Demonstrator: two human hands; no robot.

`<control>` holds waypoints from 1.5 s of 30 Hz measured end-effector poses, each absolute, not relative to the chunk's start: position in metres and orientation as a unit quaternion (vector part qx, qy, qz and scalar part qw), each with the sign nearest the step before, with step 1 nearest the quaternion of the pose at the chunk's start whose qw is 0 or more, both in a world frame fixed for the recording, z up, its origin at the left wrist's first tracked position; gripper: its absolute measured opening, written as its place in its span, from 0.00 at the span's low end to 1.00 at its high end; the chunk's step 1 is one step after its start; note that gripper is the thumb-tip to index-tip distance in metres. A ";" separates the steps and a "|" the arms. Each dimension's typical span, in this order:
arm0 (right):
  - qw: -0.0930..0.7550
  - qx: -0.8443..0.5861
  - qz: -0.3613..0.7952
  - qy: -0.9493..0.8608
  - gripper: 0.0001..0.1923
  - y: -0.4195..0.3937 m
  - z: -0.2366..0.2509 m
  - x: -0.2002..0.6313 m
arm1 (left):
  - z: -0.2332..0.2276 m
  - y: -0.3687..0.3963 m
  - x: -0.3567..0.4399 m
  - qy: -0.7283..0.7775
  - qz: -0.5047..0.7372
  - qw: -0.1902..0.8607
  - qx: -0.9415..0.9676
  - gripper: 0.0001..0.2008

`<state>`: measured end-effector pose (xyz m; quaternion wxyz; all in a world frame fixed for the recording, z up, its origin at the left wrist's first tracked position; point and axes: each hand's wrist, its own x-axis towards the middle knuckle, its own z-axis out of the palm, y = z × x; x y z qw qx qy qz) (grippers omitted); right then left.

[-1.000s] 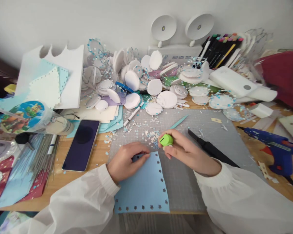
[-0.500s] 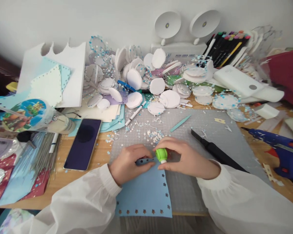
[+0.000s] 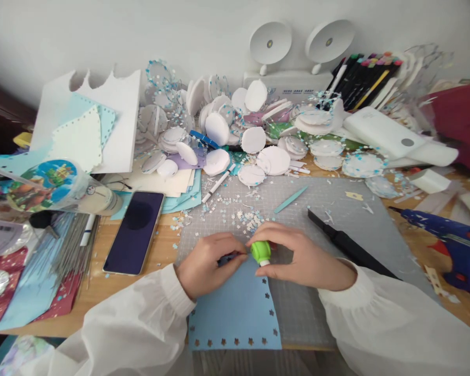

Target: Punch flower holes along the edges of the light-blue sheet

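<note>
A light blue paper sheet (image 3: 233, 308) lies on the grey cutting mat (image 3: 337, 209), with small star holes along its right and bottom edges. My left hand (image 3: 207, 263) pinches the sheet's top edge. My right hand (image 3: 297, 258) grips a small green hole punch (image 3: 260, 251) set against that same top edge, right beside my left fingers. Tiny punched paper stars (image 3: 243, 216) are scattered on the mat just beyond both hands.
A dark phone (image 3: 135, 232) lies left of the mat. A black craft knife (image 3: 344, 243) and a blue glue gun (image 3: 450, 240) lie to the right. White foam discs (image 3: 254, 138) pile up at the back, with markers (image 3: 366, 75) and a white lamp base (image 3: 288, 78) behind them.
My right hand brought the green punch down from above the mat onto the sheet's top edge, close to my left fingers. The sheet shifted slightly.
</note>
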<state>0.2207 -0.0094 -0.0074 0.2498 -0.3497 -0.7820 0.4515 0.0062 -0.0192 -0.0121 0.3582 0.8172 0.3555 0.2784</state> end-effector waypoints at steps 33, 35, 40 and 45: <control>0.163 -0.391 0.463 -0.779 0.19 -0.012 -0.010 0.220 | -0.010 -0.018 0.004 0.353 0.267 0.344 0.828 0.08; 0.162 -0.391 0.462 -0.779 0.18 -0.012 -0.010 0.220 | -0.010 -0.018 0.004 0.355 0.265 0.331 0.833 0.08; 0.176 -0.386 0.438 -0.793 0.13 -0.013 -0.011 0.218 | -0.011 -0.019 0.004 0.346 0.274 0.302 0.845 0.07; 0.212 -0.369 0.389 -0.817 0.09 -0.017 -0.012 0.215 | -0.013 -0.018 0.004 0.336 0.283 0.272 0.856 0.08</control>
